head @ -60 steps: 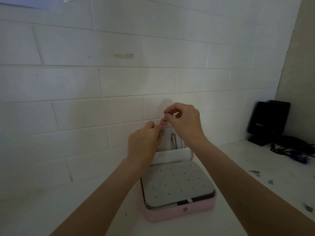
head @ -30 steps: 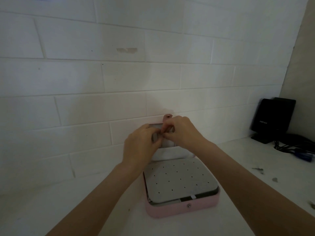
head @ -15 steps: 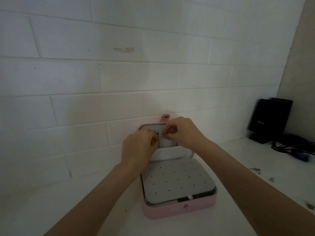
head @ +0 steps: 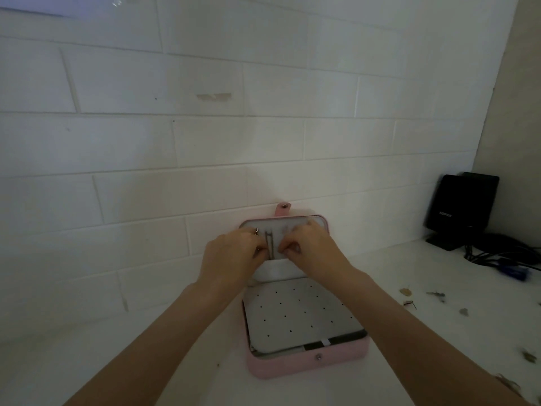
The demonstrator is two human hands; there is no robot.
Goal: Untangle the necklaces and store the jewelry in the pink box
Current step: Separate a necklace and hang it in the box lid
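Observation:
The pink box [head: 307, 365] lies open on the white counter, its lid [head: 316, 221] propped upright against the brick wall. A grey perforated panel [head: 301, 315] covers the base. Thin necklace chains [head: 269, 244] hang inside the lid above a white pocket [head: 278, 271]. My left hand [head: 234, 256] and my right hand [head: 307, 244] press against the lid on either side of the chains, fingers curled. Whether the fingertips pinch a chain or the pocket's edge is hidden by the hands.
Small loose jewelry pieces [head: 409, 300] are scattered on the counter at the right. A black speaker [head: 462, 209] with dark cables [head: 497, 256] stands in the far right corner. The white brick wall rises right behind the box.
Both hands have dropped from the lid's top edge to its middle and spread apart, uncovering the hanging chains between them. The box has not moved.

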